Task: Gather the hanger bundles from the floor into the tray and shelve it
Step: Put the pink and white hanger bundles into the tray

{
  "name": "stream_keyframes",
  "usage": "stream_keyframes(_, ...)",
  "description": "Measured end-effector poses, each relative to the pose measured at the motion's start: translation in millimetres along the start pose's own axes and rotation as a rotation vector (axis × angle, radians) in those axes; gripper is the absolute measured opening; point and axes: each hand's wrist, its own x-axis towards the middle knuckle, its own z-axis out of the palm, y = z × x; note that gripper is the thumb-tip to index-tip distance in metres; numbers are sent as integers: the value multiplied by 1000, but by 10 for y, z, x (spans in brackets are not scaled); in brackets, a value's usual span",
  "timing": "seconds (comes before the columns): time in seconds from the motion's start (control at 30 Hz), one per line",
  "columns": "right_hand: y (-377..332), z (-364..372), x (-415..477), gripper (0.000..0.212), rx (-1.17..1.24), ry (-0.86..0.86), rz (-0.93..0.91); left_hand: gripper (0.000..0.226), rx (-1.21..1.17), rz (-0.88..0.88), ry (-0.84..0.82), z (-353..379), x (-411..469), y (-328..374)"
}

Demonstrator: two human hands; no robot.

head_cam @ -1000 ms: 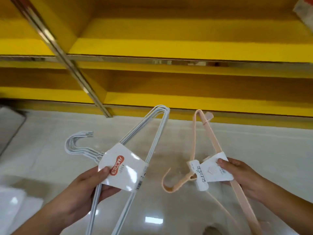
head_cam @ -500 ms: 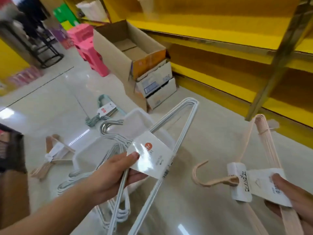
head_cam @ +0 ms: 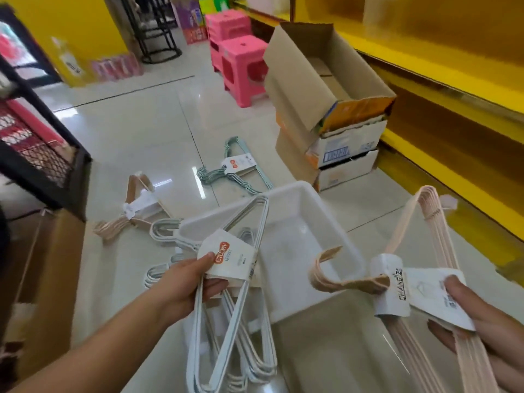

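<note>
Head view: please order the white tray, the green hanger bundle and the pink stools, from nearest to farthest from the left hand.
From the left hand:
1. White tray, just right of it.
2. Green hanger bundle, on the floor beyond the tray.
3. Pink stools, far back by the cardboard boxes.

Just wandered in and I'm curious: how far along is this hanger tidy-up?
Early to midway, it looks. White hangers already lie across the tray. The left hand holds a white bundle, the right hand a pink bundle. A green bundle and a tan bundle remain on the floor; shelving is undone.
</note>
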Motion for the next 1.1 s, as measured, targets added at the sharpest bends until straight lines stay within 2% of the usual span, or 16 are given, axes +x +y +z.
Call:
stream_keyframes(0.03,-125,188,21,91,-38,-4,54,30,2,-20,14,-8,63,-9)
stream_keyframes(0.1,-166,297,62,91,-102,-17,-62,33,11,-58,33,-13,156,-18)
stream_keyframes(0.17,-195,440,160,100,-96,9,-57,33,10,-85,43,-33,255,-30)
stream_keyframes(0.2,-198,533,184,93,-116,17,-34,32,19,-96,52,-29,294,-32)
stream_keyframes(0.3,-179,687,327,55,-76,-9,1,27,54,-136,86,2,371,-21)
stream_keyframes(0.4,-94,772,417,40,-13,-1,14,21,119,-158,126,63,419,5)
stream_keyframes(0.57,15,930,470,35,-28,34,63,20,296,-107,238,202,471,16)
stream_keyframes(0.77,107,986,518,39,-23,28,79,32,519,25,458,232,517,-6)
stream_keyframes(0.97,76,1021,464,34,46,47,74,33,511,-87,355,249,497,52)
stream_keyframes(1.1,57,1015,438,36,35,47,68,34,482,-72,319,330,501,19)
